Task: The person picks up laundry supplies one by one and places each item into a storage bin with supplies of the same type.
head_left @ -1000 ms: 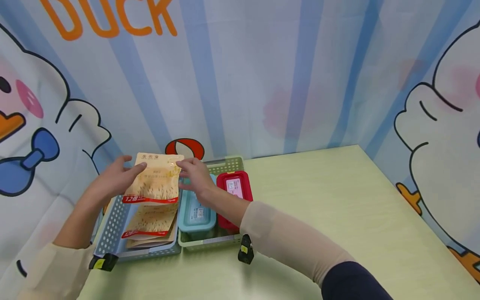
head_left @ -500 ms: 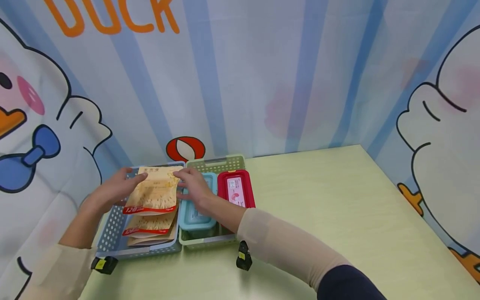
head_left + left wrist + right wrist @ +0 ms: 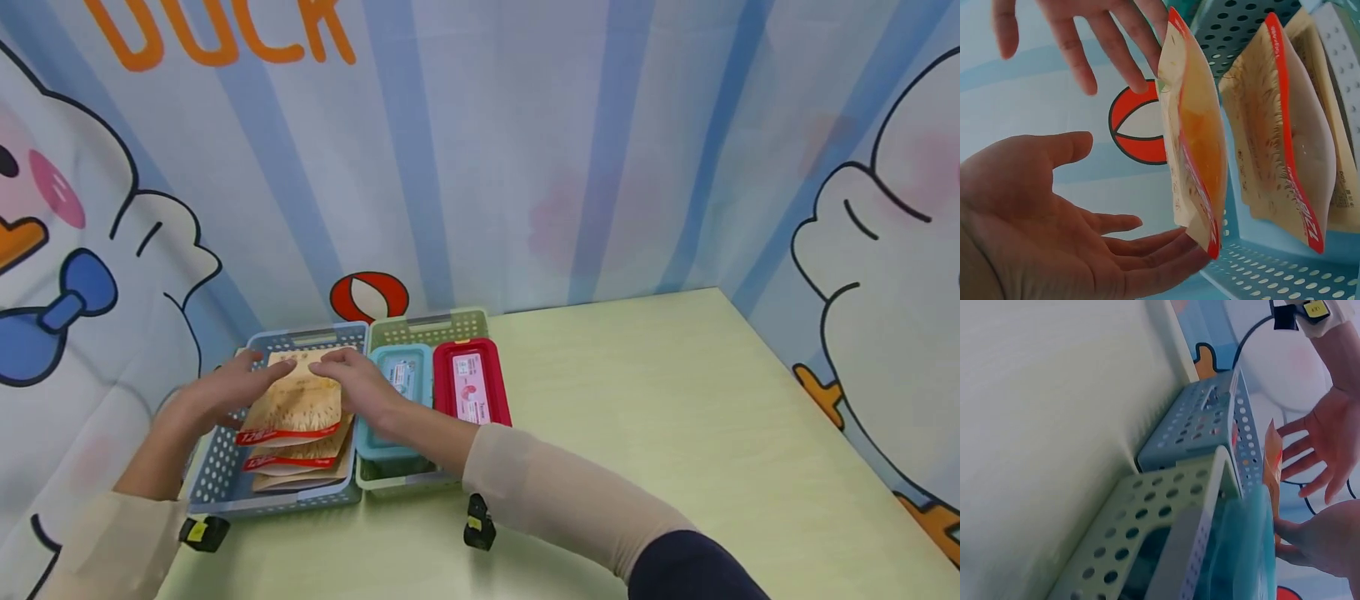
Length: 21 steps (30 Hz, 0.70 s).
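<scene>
A beige pouch [image 3: 300, 404] with a red lower band lies on top of the other pouches [image 3: 288, 468] in the blue perforated basket [image 3: 213, 475]. My left hand [image 3: 238, 388] is at its left edge. In the left wrist view, that hand [image 3: 1054, 237] has its thumb apart and its straight fingertips touching the pouch's edge. My right hand [image 3: 358, 385] is above the pouch's upper right side. Its fingers hang extended, in the left wrist view, beside the upright-looking pouch [image 3: 1200, 131]. Both palms face the pouch, and neither hand curls round it.
Against the blue basket's right side stands a green perforated basket [image 3: 468, 318]. It holds a light-blue lidded box [image 3: 416, 357] and a red lidded box [image 3: 492, 379]. Pale tabletop [image 3: 637, 400] extends to the right. A printed curtain [image 3: 510, 167] rises behind.
The pouch has come down from above the basket onto the pouches inside. My right hand has shifted left and lower, over the pouch, and the hands have loosened from its edges.
</scene>
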{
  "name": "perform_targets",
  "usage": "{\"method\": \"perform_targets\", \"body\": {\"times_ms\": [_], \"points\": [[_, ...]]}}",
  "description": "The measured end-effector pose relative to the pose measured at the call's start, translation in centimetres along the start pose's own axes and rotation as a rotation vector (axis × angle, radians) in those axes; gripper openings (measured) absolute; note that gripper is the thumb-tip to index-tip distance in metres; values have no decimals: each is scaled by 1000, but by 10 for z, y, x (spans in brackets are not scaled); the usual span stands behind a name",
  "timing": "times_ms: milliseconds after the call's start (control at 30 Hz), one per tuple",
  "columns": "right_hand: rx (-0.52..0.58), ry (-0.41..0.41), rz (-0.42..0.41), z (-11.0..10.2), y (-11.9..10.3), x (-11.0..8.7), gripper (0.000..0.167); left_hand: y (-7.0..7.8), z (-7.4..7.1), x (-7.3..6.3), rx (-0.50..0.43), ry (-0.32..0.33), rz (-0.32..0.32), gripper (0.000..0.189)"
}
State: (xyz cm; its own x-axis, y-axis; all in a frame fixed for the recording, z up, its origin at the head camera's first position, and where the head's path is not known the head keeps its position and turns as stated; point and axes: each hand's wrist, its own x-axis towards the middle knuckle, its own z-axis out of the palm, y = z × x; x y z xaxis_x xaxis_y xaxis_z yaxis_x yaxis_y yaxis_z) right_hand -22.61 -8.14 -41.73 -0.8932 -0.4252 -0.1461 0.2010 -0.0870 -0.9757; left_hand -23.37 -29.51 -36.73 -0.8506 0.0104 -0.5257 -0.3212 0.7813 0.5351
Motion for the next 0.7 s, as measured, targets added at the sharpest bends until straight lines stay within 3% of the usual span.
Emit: {"method": "perform_targets", "body": {"times_ms": [133,433,700], "points": [[-31,-4,32,7,4,-3,29,-1,4,1,37,5,-1,112],[-108,-13,74,20,9,-14,23,-14,16,7,40,-63,-17,109],[-100,48,119,31,8,-19,25,-19,23,12,87,-73,-31,105]]}}
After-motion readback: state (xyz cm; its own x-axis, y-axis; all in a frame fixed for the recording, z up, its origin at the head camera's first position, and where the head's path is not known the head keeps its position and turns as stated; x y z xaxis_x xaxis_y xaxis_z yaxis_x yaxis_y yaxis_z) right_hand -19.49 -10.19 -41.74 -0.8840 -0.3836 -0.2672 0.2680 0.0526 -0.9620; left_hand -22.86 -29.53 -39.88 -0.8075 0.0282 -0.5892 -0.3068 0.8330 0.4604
